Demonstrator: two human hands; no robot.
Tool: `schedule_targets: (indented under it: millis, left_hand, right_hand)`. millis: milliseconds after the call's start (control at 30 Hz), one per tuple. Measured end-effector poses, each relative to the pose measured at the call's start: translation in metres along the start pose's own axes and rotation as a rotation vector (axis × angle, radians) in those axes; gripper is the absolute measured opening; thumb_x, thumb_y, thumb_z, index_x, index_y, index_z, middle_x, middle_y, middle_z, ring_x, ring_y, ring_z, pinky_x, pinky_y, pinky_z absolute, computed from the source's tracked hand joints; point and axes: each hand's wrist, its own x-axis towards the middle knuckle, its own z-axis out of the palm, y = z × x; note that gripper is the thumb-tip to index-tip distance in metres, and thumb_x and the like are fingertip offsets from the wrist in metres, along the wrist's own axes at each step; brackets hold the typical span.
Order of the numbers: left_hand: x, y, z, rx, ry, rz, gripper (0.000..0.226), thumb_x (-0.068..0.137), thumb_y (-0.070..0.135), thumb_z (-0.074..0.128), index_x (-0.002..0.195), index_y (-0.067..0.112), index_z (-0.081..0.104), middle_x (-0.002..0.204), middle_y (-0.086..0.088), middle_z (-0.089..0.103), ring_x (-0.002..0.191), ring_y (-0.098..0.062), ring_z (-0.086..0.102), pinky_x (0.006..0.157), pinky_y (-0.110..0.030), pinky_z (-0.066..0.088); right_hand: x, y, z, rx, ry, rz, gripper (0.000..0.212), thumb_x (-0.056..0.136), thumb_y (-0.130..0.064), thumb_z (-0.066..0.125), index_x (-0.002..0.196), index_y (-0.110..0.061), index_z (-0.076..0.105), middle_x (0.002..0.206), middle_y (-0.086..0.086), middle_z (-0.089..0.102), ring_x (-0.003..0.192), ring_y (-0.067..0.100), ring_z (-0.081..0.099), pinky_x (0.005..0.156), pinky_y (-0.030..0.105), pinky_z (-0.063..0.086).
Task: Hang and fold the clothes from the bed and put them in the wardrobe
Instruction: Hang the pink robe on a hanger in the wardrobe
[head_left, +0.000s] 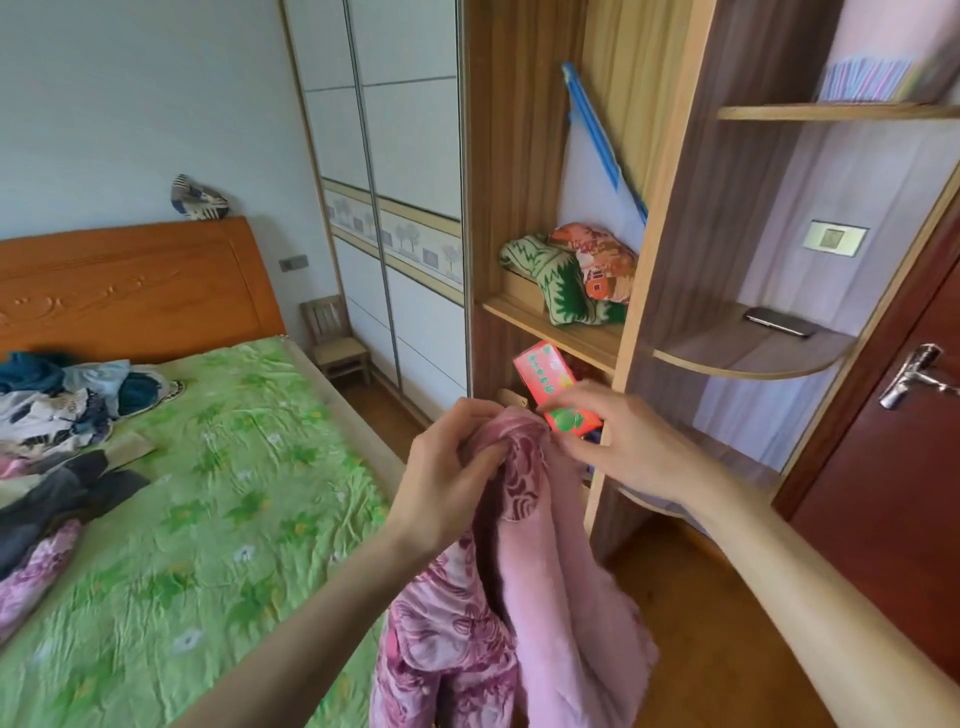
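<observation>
Currently, entries run from largest item to smallest; clock directions are read on the head view.

Bed: fills the 8 o'clock region, green floral sheet, orange wooden headboard at 10 o'clock.

Wardrobe: 12 o'clock, white sliding doors shut; open wooden shelving adjoins it toward 1 o'clock.

Door: 3 to 4 o'clock, dark red, metal handle.

Clothes pile: 9 o'clock, on the bed's far-left side; blue, white, dark and pink pieces lie jumbled.

Pink garment: 6 o'clock, floral outside, plain fleecy inside; hangs from both hands off the bed, in front of the open shelving, well apart from the pile.

Folded textiles: 1 o'clock, green-white and orange pieces on a shelf.

Stool: 11 o'clock, small, wooden, between bed and wardrobe.

Left hand: centre, fingers curled and bunching the garment's top edge.

Right hand: just right of centre, close to the left hand; fingertips meet the same top edge, though whether they pinch it I cannot tell.

Red box: just above the hands, green printing, on a lower shelf, partly hidden by the right hand.

Phone: 2 o'clock, dark, flat on a curved shelf.
</observation>
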Motion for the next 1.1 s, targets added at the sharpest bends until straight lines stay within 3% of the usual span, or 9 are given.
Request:
schedule_targets:
  millis: [133, 233, 300, 567, 667, 733, 833, 967, 1100]
  left_hand:
    - [0.012, 0.001, -0.008, -0.035, 0.063, -0.033, 0.023, 0.094, 0.002, 0.071, 0.111, 0.017, 0.071, 0.100, 0.009, 0.078, 0.098, -0.013, 0.074, 0.084, -0.033, 0.060]
    - [0.013, -0.002, -0.016, -0.019, 0.016, -0.026, 0.024, 0.093, 0.003, 0.073, 0.112, 0.017, 0.072, 0.100, 0.011, 0.078, 0.098, -0.012, 0.074, 0.086, -0.036, 0.061]
    - [0.009, -0.009, -0.022, 0.025, 0.002, -0.027, 0.026, 0.092, 0.004, 0.075, 0.113, 0.018, 0.072, 0.101, 0.012, 0.077, 0.099, -0.012, 0.074, 0.087, -0.037, 0.060]
    - [-0.024, -0.047, -0.015, 0.747, -0.016, -0.028, 0.043, 0.078, 0.008, 0.081, 0.117, 0.010, 0.064, 0.108, -0.007, 0.061, 0.097, -0.033, 0.059, 0.076, -0.046, 0.053]
    - [-0.040, -0.052, -0.005, 0.718, -0.012, -0.170, 0.050, 0.074, 0.001, 0.076, 0.117, 0.013, 0.053, 0.109, -0.005, 0.057, 0.097, -0.031, 0.058, 0.071, -0.044, 0.051]
    - [-0.042, -0.052, -0.007, 0.651, -0.003, -0.216, 0.045, 0.077, -0.001, 0.070, 0.110, 0.016, 0.046, 0.096, -0.003, 0.061, 0.081, -0.034, 0.060, 0.062, -0.046, 0.051]
    - [-0.037, -0.039, -0.013, 0.702, -0.033, -0.106, 0.037, 0.078, -0.003, 0.071, 0.100, 0.018, 0.050, 0.079, -0.002, 0.062, 0.070, -0.035, 0.060, 0.056, -0.038, 0.045]
    - [-0.022, -0.023, -0.013, 0.871, -0.052, 0.040, 0.031, 0.089, -0.001, 0.068, 0.118, 0.009, 0.069, 0.113, -0.013, 0.062, 0.098, -0.036, 0.059, 0.070, -0.047, 0.056]
    - [-0.013, -0.016, -0.007, 0.731, -0.030, -0.011, 0.019, 0.095, -0.005, 0.057, 0.110, 0.006, 0.056, 0.087, -0.009, 0.059, 0.073, -0.033, 0.055, 0.055, -0.049, 0.050]
  right_hand:
    - [0.003, 0.002, 0.029, 0.110, -0.073, 0.032, 0.045, 0.097, -0.035, 0.073, 0.134, -0.052, 0.053, 0.117, -0.051, 0.056, 0.118, -0.022, 0.051, 0.084, -0.004, 0.040]
    - [0.010, 0.005, 0.041, 0.126, -0.026, 0.006, 0.027, 0.099, -0.023, 0.069, 0.121, -0.035, 0.060, 0.118, -0.025, 0.063, 0.118, -0.004, 0.056, 0.087, 0.015, 0.051]
    - [0.014, 0.003, 0.043, 0.104, -0.004, -0.034, 0.012, 0.101, -0.020, 0.066, 0.109, -0.026, 0.060, 0.108, -0.012, 0.062, 0.105, 0.005, 0.060, 0.076, 0.023, 0.051]
    - [0.023, -0.034, 0.015, -0.012, 0.193, -0.211, 0.021, 0.097, -0.021, 0.067, 0.099, -0.031, 0.049, 0.100, -0.026, 0.063, 0.090, 0.003, 0.064, 0.072, 0.029, 0.054]
    - [0.020, -0.035, 0.001, -0.113, 0.230, -0.177, 0.030, 0.090, -0.023, 0.075, 0.096, -0.033, 0.047, 0.091, -0.014, 0.063, 0.083, 0.012, 0.064, 0.070, 0.044, 0.058]
    - [0.013, -0.027, -0.012, -0.170, 0.239, -0.115, 0.035, 0.086, -0.022, 0.079, 0.099, -0.036, 0.050, 0.090, -0.013, 0.066, 0.082, 0.013, 0.066, 0.071, 0.044, 0.058]
    - [-0.002, -0.017, -0.028, -0.228, 0.231, -0.056, 0.037, 0.082, -0.023, 0.081, 0.103, -0.040, 0.055, 0.093, -0.019, 0.068, 0.087, 0.011, 0.067, 0.074, 0.041, 0.057]
    - [-0.012, -0.010, -0.051, -0.402, 0.192, -0.024, 0.034, 0.084, -0.034, 0.082, 0.107, -0.042, 0.058, 0.102, -0.022, 0.068, 0.092, 0.016, 0.068, 0.068, 0.034, 0.047]
    - [-0.019, -0.003, -0.079, -0.538, 0.102, -0.066, 0.017, 0.093, -0.035, 0.071, 0.109, -0.032, 0.064, 0.105, -0.016, 0.061, 0.094, 0.022, 0.063, 0.071, 0.041, 0.051]
